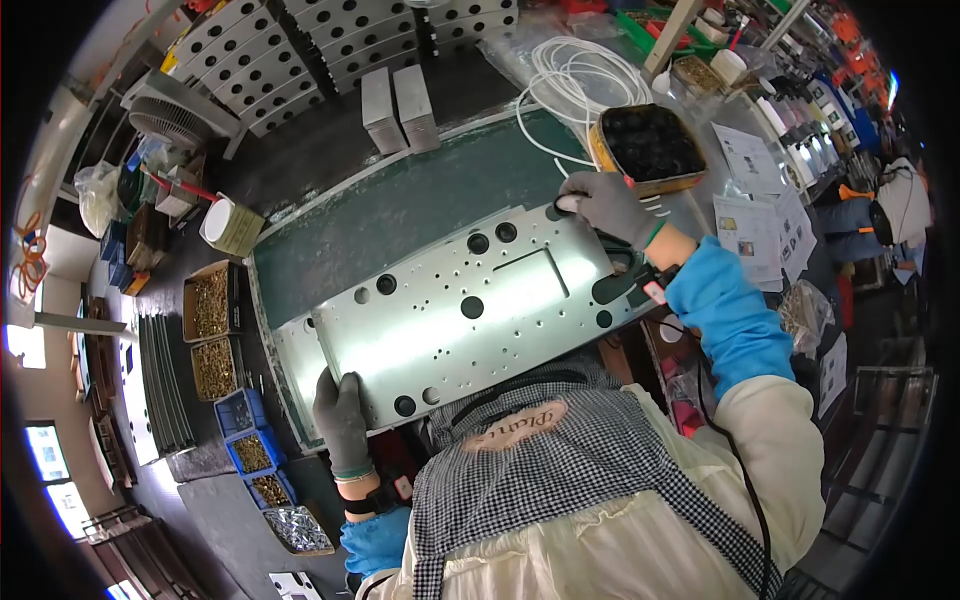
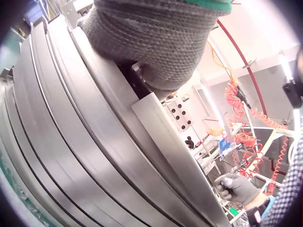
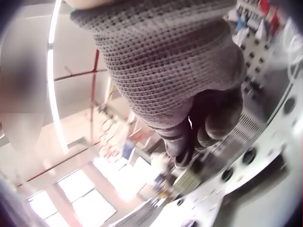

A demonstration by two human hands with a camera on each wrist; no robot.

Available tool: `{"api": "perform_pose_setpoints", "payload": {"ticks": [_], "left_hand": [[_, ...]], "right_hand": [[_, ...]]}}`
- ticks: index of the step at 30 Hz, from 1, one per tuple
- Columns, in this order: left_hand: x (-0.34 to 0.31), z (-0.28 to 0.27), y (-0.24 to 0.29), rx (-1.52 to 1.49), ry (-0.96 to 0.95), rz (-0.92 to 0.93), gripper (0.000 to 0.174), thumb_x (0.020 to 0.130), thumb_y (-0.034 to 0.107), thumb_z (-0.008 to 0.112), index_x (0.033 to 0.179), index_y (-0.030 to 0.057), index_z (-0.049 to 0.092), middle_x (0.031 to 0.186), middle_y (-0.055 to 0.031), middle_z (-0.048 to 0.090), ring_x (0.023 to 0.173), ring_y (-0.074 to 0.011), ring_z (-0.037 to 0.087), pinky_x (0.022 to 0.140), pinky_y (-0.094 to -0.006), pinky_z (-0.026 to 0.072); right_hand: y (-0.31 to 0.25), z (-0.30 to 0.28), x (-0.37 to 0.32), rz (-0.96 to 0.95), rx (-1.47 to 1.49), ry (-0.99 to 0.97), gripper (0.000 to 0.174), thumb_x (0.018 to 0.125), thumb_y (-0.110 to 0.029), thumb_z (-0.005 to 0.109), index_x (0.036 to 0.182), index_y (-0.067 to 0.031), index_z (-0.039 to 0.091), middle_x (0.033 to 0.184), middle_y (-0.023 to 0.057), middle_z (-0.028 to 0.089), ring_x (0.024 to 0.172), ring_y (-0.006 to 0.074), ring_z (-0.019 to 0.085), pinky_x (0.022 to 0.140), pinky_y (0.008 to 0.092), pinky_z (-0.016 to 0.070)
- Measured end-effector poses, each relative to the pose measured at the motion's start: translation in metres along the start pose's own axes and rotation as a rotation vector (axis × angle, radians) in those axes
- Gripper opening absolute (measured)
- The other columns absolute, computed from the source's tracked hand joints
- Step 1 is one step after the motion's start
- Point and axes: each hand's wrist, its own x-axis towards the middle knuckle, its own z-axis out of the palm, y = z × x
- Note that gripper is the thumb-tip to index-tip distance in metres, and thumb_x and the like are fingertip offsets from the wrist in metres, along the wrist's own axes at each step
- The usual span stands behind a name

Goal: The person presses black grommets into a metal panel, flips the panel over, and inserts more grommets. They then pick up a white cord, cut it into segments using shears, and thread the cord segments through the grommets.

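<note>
A long silvery sheet-metal panel (image 1: 420, 340) with many small holes lies across the bench, several larger holes lined with black rubber grommets (image 1: 478, 243). Other panels are stacked under it, their edges showing as layered metal sheets (image 2: 94, 127) in the left wrist view. My gloved left hand (image 1: 342, 425) grips the panel's near left edge, thumb on top. At the far right corner, my gloved right hand (image 1: 610, 208) has its fingers curled, fingertips beside a black grommet at the panel's edge. Whether those fingertips pinch something, I cannot tell.
Behind the right hand stands a tin (image 1: 650, 150) full of black parts, with a coil of white tubing (image 1: 585, 75) beside it. Two metal blocks (image 1: 398, 108) stand at the back. Trays of brass screws (image 1: 210, 305) and blue bins (image 1: 248, 435) line the left.
</note>
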Motion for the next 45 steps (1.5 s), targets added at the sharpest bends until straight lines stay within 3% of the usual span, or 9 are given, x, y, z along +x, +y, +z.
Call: {"api": "perform_pose_setpoints", "payload": {"ticks": [8,11,19,22,28,33,36,43,45], "left_hand": [[-0.001,0.003,-0.005,-0.038,0.033,0.082,0.025,0.096,0.012,0.057,0.115,0.0001,0.067,0.071,0.0042,0.054,0.057,-0.0044,0.045,0.049,-0.0254,0.0347],[-0.003,0.004,0.005,-0.036,0.010,-0.099,0.029,0.096,0.013,0.058,0.122,0.0023,0.066,0.070,0.0047,0.053,0.058,-0.0046,0.046,0.050,-0.0267,0.0377],[-0.009,-0.005,0.009,-0.004,0.029,-0.067,0.039,0.096,0.022,0.062,0.130,0.0014,0.063,0.070,-0.0013,0.060,0.057,-0.0107,0.056,0.053,-0.0301,0.0460],[-0.008,-0.006,0.002,0.013,0.040,-0.060,0.041,0.096,0.024,0.063,0.130,0.0014,0.063,0.073,-0.0032,0.063,0.058,-0.0118,0.058,0.055,-0.0301,0.0475],[-0.011,-0.006,0.015,0.067,0.019,-0.114,0.043,0.095,0.027,0.062,0.130,0.0024,0.062,0.081,-0.0143,0.070,0.068,-0.0225,0.068,0.067,-0.0367,0.0545],[-0.010,-0.004,0.010,0.087,0.044,-0.118,0.043,0.095,0.028,0.062,0.130,0.0029,0.062,0.078,-0.0135,0.069,0.066,-0.0215,0.068,0.065,-0.0361,0.0537],[-0.011,-0.004,0.014,0.107,0.059,-0.090,0.042,0.095,0.027,0.062,0.130,0.0030,0.063,0.076,-0.0111,0.068,0.064,-0.0197,0.066,0.063,-0.0351,0.0529],[-0.007,0.000,0.006,-0.004,0.085,-0.071,0.038,0.093,0.020,0.063,0.123,-0.0012,0.065,0.072,-0.0074,0.065,0.059,-0.0128,0.059,0.056,-0.0326,0.0491],[-0.009,-0.003,0.006,-0.007,0.090,-0.080,0.037,0.093,0.020,0.062,0.123,-0.0008,0.065,0.069,-0.0051,0.062,0.059,-0.0112,0.057,0.055,-0.0320,0.0473]], "right_hand": [[0.013,0.033,-0.003,-0.266,-0.422,0.162,0.016,0.092,-0.024,0.061,0.089,-0.0079,0.061,0.085,0.0164,0.066,0.080,0.0390,0.066,0.072,0.0504,0.0508],[0.014,0.035,-0.001,-0.297,-0.381,0.143,0.016,0.090,-0.022,0.059,0.086,-0.0059,0.058,0.083,0.0190,0.063,0.080,0.0425,0.063,0.070,0.0519,0.0482],[0.038,0.002,0.026,-0.616,-0.248,-0.239,0.019,0.088,-0.014,0.068,0.101,-0.0006,0.063,0.088,0.0177,0.061,0.084,0.0361,0.064,0.075,0.0412,0.0505],[0.042,0.010,0.033,-0.399,-0.161,-0.257,0.025,0.081,-0.017,0.075,0.096,-0.0012,0.063,0.079,0.0129,0.057,0.072,0.0251,0.061,0.066,0.0369,0.0478],[0.044,-0.021,0.080,-0.177,-0.036,-0.648,0.031,0.070,-0.015,0.080,0.093,-0.0004,0.065,0.082,0.0040,0.062,0.078,0.0160,0.062,0.071,0.0306,0.0506],[-0.001,-0.019,0.094,0.029,-0.157,-0.841,0.028,0.073,-0.012,0.084,0.094,0.0007,0.072,0.073,0.0062,0.067,0.059,0.0152,0.064,0.055,0.0320,0.0529],[-0.013,-0.025,0.106,0.194,-0.133,-0.896,0.023,0.074,-0.011,0.078,0.092,0.0023,0.074,0.074,0.0099,0.071,0.064,0.0177,0.069,0.060,0.0311,0.0551],[-0.020,-0.014,0.095,-0.225,-0.508,-0.778,0.019,0.076,-0.017,0.078,0.085,-0.0013,0.074,0.072,0.0109,0.071,0.068,0.0214,0.072,0.063,0.0358,0.0570],[-0.014,-0.015,0.098,-0.083,-0.359,-0.812,0.025,0.079,-0.024,0.077,0.089,-0.0014,0.075,0.077,0.0113,0.072,0.072,0.0206,0.072,0.067,0.0356,0.0569]]}}
